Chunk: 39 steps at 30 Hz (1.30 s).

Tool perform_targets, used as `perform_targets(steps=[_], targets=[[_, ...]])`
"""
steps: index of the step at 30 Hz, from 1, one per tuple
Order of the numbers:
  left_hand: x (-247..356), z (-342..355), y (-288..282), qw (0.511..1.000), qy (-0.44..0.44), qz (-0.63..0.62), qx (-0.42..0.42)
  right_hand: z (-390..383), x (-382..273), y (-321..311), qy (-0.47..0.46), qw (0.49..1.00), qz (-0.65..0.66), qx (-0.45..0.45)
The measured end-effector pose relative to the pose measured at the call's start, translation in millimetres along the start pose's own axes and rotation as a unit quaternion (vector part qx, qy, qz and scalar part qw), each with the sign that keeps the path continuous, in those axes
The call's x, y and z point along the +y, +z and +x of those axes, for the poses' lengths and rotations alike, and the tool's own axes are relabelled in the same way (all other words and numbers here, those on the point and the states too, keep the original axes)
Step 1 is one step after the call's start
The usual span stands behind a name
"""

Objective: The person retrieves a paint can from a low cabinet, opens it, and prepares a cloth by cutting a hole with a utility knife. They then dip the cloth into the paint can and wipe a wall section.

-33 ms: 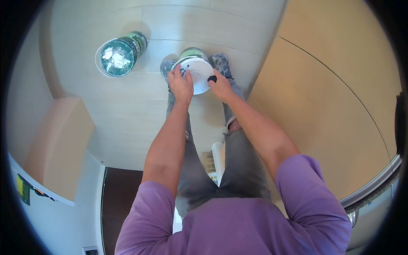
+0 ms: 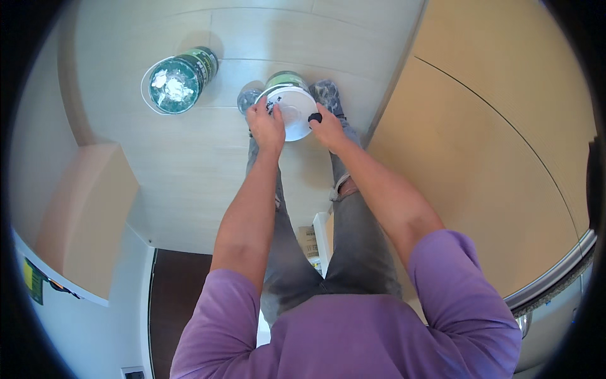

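Observation:
A green bucket (image 2: 285,78) with a round white lid (image 2: 295,107) stands on the floor between my feet. The lid faces up toward me and bears dark marks near its left side. My left hand (image 2: 267,129) is closed over the lid's left edge, thumb on top and fingers along the rim. At the lid's right edge is my right hand (image 2: 328,130), its thumb and fingers closed on a small black object (image 2: 315,117). What that black object is, I cannot make out. The undersides of both hands are hidden.
To the left stands a second green bucket (image 2: 173,86), its lid smeared with white, its wire handle lying at the side. Tan panels (image 2: 480,145) rise along the right. A beige box-like block (image 2: 88,208) juts out at left. Below it is a dark brown surface (image 2: 180,303).
My left hand and the white lid have shifted very slightly to the left. My right hand stays in place.

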<state>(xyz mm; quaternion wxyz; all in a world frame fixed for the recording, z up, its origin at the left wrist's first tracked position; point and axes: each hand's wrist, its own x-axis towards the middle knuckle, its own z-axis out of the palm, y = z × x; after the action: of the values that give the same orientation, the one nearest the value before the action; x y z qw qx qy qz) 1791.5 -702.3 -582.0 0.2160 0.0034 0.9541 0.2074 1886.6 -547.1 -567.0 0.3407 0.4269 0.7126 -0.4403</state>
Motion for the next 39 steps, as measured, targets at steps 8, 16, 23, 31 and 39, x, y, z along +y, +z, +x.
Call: perform_targets(steps=[8, 16, 23, 31, 39], targets=[[-48.4, 18.9, 4.1, 0.992, -0.075, -0.054, -0.085, 2.5, -17.8, 3.1, 0.009, 1.000, 0.000, 0.020], [5.6, -19.5, -56.3, 0.980, -0.073, -0.130, -0.131, 1.7, -4.0, -6.7, -0.032, 0.998, 0.006, 0.052], [30.9, -86.7, -85.4, 0.979, 0.110, -0.096, -0.139, -31.3, 22.0, -60.9, 0.185, 0.936, 0.298, 0.025], [50.7, -126.4, -165.9, 0.941, 0.291, -0.124, -0.123, -88.6, -9.5, -125.7, 0.216, 0.883, 0.340, -0.240], [52.4, -126.5, -212.9, 0.673, -0.333, -0.628, -0.202, -143.6, -58.1, -115.7, -0.024, 0.926, 0.338, -0.165]])
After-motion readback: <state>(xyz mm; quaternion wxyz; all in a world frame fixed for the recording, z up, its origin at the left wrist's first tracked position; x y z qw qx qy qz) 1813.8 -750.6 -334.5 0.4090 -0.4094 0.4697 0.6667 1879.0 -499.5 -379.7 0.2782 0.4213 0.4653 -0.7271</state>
